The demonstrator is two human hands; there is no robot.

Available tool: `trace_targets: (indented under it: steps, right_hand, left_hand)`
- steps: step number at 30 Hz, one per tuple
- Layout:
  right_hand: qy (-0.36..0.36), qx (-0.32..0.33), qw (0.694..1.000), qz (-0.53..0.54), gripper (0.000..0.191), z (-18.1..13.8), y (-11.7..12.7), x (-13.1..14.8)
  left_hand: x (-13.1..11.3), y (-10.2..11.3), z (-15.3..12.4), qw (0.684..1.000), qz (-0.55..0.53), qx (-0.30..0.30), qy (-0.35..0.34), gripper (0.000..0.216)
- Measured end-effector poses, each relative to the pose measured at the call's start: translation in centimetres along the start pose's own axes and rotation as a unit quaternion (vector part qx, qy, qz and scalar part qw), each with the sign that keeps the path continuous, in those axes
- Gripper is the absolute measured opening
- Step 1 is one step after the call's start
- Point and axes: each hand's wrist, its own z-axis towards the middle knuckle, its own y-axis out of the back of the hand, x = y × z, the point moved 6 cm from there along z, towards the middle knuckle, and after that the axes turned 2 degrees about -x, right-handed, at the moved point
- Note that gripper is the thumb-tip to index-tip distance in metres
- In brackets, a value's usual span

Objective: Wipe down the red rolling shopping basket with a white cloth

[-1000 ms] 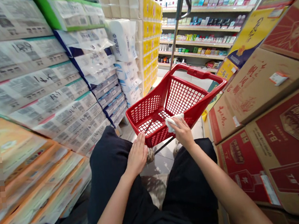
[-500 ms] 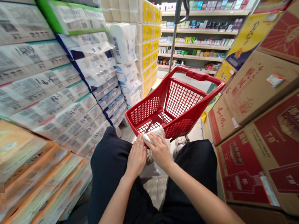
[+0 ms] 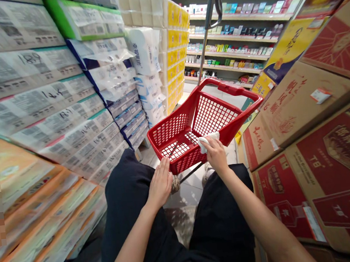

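A red plastic shopping basket (image 3: 174, 125) stands tilted on the floor in front of my knees, its long grey pull handle (image 3: 210, 23) rising behind it. My right hand (image 3: 217, 155) is closed on a white cloth (image 3: 207, 139) and presses it on the basket's near rim at the right. My left hand (image 3: 161, 184) lies flat, fingers together, against the basket's near left corner. Both hands rest above my legs in black trousers (image 3: 132, 202).
Stacked packs of tissue and paper rolls (image 3: 65, 101) wall the left side. Cardboard boxes with red print (image 3: 313, 133) are piled on the right. Shelves of small goods (image 3: 233, 29) run across the back. A narrow strip of tiled floor (image 3: 187, 192) lies between my legs.
My right hand with the cloth has slid from the near left part of the basket rim to its right part. The left hand stays at the corner.
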Motion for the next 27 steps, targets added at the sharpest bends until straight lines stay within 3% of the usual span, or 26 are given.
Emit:
trace_targets:
  steps: [3, 8, 11, 13, 15, 19, 22, 25, 27]
  right_hand:
    - [-0.011, -0.013, 1.0, 0.022, 0.05, -0.7, -0.7, 2.9]
    - [0.047, 0.014, 0.997, 0.066, 0.045, -3.0, -2.9, 11.5]
    - [0.074, 0.024, 0.994, 0.075, 0.044, -3.7, -3.2, 13.7]
    - [0.092, 0.029, 0.993, 0.07, 0.044, -3.5, -2.9, 12.8]
    - [0.098, 0.03, 0.993, 0.055, 0.045, -2.9, -2.1, 10.2]
    - [0.033, 0.002, 0.999, 0.002, 0.046, -0.9, -0.2, 2.7]
    - [-0.006, -0.018, 1.0, -0.019, 0.048, 0.0, 0.4, -0.8]
    - [-0.047, -0.042, 0.998, -0.017, 0.05, -0.3, 0.2, -0.5]
    - [-0.066, -0.049, 0.997, -0.006, 0.051, -1.0, -0.4, 1.8]
  left_hand:
    - [0.0, 0.0, -0.1, 1.0, -0.001, -0.002, 0.0, 0.057]
    - [0.0, -0.1, -0.1, 1.0, 0.003, 0.002, -0.001, 0.057]
    - [0.0, 0.0, 0.0, 1.0, 0.006, 0.001, 0.001, 0.057]
    - [0.0, 0.0, 0.0, 1.0, 0.005, 0.004, -0.002, 0.057]
    - [0.0, 0.0, 0.0, 1.0, 0.003, 0.009, -0.003, 0.057]
    - [0.2, -0.1, -0.1, 1.0, 0.0, 0.009, -0.002, 0.058]
    - [0.3, -0.2, -0.1, 1.0, -0.003, 0.006, -0.005, 0.058]
    - [0.1, -0.1, -0.1, 1.0, -0.004, 0.006, -0.002, 0.058]
    - [0.0, 0.0, -0.1, 1.0, -0.006, 0.007, -0.001, 0.059]
